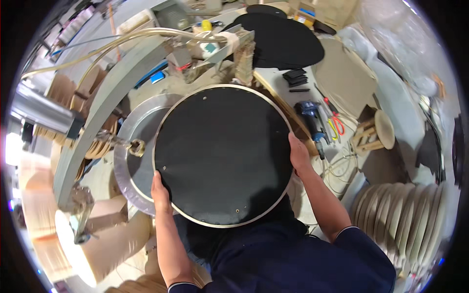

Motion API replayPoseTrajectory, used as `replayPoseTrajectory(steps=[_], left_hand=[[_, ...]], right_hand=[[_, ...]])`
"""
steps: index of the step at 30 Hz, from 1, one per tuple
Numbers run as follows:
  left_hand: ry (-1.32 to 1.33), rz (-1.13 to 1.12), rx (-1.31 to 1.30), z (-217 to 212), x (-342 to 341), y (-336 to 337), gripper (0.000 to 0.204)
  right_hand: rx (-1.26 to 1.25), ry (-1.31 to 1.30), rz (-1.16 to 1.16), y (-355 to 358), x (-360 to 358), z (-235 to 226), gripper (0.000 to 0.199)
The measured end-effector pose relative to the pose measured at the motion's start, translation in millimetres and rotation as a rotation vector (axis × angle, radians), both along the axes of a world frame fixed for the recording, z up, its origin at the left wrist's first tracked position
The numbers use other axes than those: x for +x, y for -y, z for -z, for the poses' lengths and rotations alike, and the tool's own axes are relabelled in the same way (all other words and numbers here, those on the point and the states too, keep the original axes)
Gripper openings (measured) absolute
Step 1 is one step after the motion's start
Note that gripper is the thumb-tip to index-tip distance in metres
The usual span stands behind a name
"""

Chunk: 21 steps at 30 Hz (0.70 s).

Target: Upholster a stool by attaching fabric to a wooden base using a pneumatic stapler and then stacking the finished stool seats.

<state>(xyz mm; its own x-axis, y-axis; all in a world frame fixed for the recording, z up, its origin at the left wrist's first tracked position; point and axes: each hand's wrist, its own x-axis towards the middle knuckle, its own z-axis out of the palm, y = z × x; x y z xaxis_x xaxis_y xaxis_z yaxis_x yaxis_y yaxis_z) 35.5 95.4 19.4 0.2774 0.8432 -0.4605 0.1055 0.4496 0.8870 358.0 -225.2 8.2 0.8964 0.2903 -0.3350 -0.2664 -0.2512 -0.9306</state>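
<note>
A large round board with a black face and a thin pale rim is held in front of my body, its face toward me. Several small holes or metal fittings show near its edge. My left hand grips the lower left rim, thumb on the near side. Across from it, my right hand is closed on the right rim. The fingers of both hands are partly hidden behind the board. Behind its left side lies a grey disc with a clear plastic border, partly covered by the board.
At left a curved grey machine frame carries a metal cylinder. A blue air stapler and scissors lie on the right worktop. Black fabric rounds are at the back; stacked beige round pads stand right.
</note>
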Motion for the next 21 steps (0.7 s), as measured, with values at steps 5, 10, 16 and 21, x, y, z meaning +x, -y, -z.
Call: replayPoseTrajectory(steps=[5, 10, 16, 21], left_hand=[[0.044, 0.011, 0.020, 11.4, 1.6, -0.7, 0.058], [0.105, -0.011, -0.033, 21.9, 1.8, -4.7, 0.060], [0.002, 0.134, 0.179, 100.7, -1.4, -38.3, 0.060], [-0.095, -0.184, 0.141, 20.2, 15.2, 4.9, 0.042]], right_hand=[[0.148, -0.037, -0.042, 5.3, 8.8, 17.5, 0.061], [-0.204, 0.067, -0.047, -10.2, 14.5, -2.2, 0.070], [-0.705, 0.436, -0.229, -13.9, 42.2, -7.7, 0.048], [-0.463, 0.499, -0.110, -28.1, 32.8, 35.9, 0.057]])
